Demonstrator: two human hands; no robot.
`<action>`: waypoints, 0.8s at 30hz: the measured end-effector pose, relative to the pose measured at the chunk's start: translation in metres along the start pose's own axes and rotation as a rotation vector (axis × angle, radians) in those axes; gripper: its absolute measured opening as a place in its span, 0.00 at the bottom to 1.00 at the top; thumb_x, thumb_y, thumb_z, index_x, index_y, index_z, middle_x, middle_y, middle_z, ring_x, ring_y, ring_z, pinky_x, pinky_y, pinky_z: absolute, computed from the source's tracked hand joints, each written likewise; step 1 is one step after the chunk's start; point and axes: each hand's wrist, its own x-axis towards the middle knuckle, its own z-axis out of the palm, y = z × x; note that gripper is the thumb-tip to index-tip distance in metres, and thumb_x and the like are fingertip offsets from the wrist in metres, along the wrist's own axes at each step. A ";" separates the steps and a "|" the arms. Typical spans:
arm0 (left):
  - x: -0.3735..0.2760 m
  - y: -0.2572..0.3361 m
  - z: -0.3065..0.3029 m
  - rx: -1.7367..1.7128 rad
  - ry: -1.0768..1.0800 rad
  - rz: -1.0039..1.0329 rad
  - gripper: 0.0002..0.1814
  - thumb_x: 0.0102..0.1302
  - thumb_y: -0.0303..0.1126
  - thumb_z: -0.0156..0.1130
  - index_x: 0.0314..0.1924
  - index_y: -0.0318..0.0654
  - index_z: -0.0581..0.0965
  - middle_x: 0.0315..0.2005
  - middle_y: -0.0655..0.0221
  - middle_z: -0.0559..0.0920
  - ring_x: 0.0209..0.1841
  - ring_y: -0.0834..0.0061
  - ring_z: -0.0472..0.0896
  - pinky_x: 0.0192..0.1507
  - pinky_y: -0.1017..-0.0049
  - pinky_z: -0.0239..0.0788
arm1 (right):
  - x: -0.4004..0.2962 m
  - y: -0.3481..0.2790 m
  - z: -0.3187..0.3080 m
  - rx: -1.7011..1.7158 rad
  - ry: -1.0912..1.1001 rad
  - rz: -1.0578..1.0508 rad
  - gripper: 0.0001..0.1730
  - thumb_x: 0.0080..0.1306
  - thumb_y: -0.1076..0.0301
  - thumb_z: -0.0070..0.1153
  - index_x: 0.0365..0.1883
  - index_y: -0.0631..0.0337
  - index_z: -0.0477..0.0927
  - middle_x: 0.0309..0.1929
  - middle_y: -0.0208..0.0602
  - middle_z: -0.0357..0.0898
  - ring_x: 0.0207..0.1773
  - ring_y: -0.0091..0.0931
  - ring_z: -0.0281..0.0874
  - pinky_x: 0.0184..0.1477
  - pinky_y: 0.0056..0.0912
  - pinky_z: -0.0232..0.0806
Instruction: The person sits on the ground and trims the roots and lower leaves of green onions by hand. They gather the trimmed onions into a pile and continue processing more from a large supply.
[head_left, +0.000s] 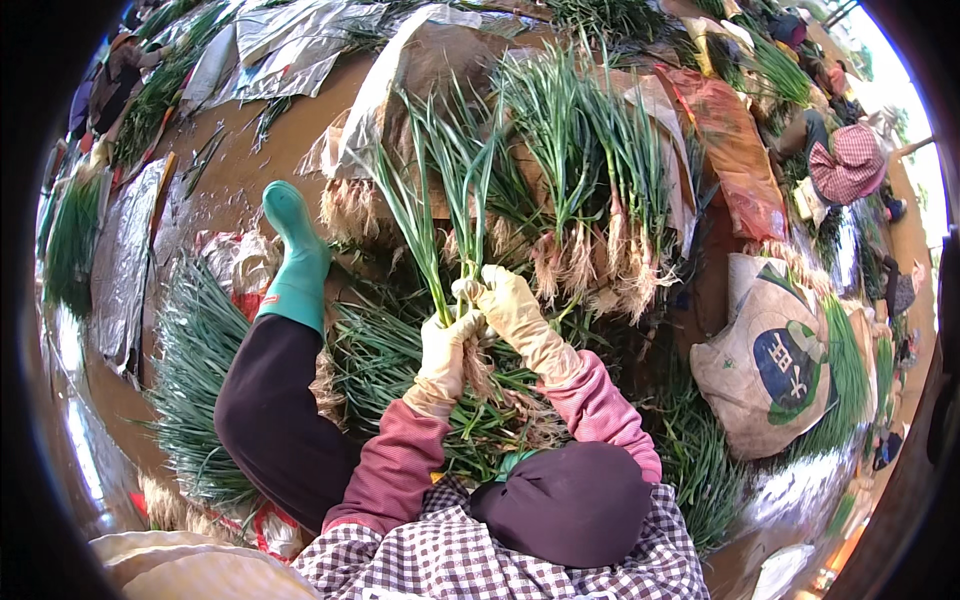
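Observation:
My left hand (442, 352), in a cream rubber glove, grips green onion stalks (424, 255) near their root end, leaves pointing away from me. Close beside it on the right, my right hand (508, 304), gloved alike, has its fingers closed on the lower stems of the same small bunch. Pale roots (478, 367) hang below the hands. Beyond, bunched green onions (559, 150) lie with their roots towards me. Loose green onions and leaves (382, 360) cover the ground beneath my hands and between my legs.
A large heap of green onions (195, 375) lies left of my green rubber boot (289, 247). On the right are a printed woven sack (757, 367) and a red plastic sheet (731, 150). A co-worker in a checked head covering (847, 165) sits at the upper right; others work farther off.

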 end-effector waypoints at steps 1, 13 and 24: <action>0.001 0.000 -0.002 0.035 0.026 0.018 0.07 0.64 0.25 0.64 0.40 0.30 0.77 0.26 0.69 0.81 0.26 0.76 0.79 0.32 0.74 0.76 | 0.000 0.005 0.011 -0.256 0.200 -0.184 0.17 0.63 0.51 0.61 0.30 0.57 0.81 0.21 0.41 0.79 0.22 0.41 0.77 0.27 0.41 0.69; -0.009 0.003 0.011 0.102 0.082 0.050 0.07 0.60 0.25 0.67 0.37 0.29 0.80 0.24 0.67 0.83 0.22 0.77 0.80 0.28 0.76 0.76 | -0.029 -0.010 0.021 0.449 0.364 -0.114 0.12 0.72 0.63 0.57 0.30 0.59 0.79 0.24 0.21 0.77 0.24 0.13 0.69 0.26 0.17 0.61; -0.011 -0.004 0.011 0.111 0.033 -0.044 0.07 0.63 0.26 0.65 0.39 0.30 0.79 0.30 0.65 0.84 0.27 0.75 0.82 0.30 0.77 0.75 | -0.008 0.014 -0.017 0.063 0.225 0.156 0.27 0.69 0.44 0.55 0.28 0.62 0.83 0.18 0.38 0.79 0.20 0.27 0.75 0.25 0.32 0.65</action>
